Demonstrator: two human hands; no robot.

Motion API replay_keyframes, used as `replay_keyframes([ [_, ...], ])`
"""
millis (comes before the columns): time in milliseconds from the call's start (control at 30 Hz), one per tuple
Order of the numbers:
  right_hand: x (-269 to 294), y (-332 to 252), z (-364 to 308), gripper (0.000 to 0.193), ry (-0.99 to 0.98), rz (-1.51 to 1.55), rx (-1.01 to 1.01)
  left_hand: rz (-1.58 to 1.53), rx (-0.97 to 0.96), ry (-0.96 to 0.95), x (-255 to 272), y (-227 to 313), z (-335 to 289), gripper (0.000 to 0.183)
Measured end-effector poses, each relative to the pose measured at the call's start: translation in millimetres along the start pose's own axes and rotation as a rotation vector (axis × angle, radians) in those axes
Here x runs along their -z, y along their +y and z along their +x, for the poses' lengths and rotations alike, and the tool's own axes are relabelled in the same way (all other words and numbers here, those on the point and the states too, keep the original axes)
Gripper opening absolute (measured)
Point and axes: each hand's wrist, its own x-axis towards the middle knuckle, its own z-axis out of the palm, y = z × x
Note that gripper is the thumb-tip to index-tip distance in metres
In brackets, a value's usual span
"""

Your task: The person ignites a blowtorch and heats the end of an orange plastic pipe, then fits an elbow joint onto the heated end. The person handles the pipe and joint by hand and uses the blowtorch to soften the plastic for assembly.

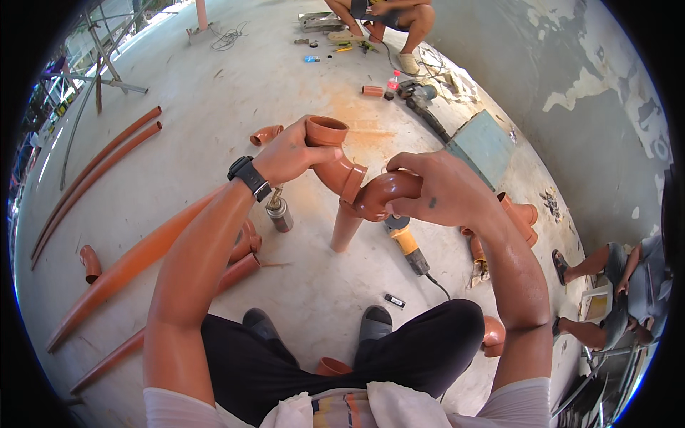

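Observation:
Both hands are raised in front of me around brown plastic pipe fittings. My left hand (pixel 289 155) is closed on an elbow fitting (pixel 334 173), its round open socket facing up. My right hand (pixel 446 184) grips a glossy curved pipe bend (pixel 382 194), thumb below and fingers over the top. The bend's end meets the elbow's collar; I cannot tell how deeply they are joined. Beneath them a short brown pipe (pixel 346 230) runs downward, its upper end hidden behind the fittings. A black watch is on my left wrist.
A yellow-and-black angle grinder (pixel 407 246) and a torch canister (pixel 280 214) are on the floor nearby. Long brown pipes (pixel 135 274) lie left. A blue-green case (pixel 486 150) and more fittings (pixel 519 217) sit right. One person squats ahead; another sits at right.

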Motion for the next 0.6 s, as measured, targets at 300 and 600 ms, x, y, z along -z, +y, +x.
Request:
replay_keyframes([
  [300,-3.6,-11.1,-2.6,0.047,0.049,-0.064,0.040,-0.162,0.067,-0.046,5.2,-13.6,3.0,0.060],
  [600,-3.3,-18.3,4.6,0.032,0.041,-0.031,0.054,-0.459,0.085,0.005,11.9,-19.1,0.7,0.058],
])
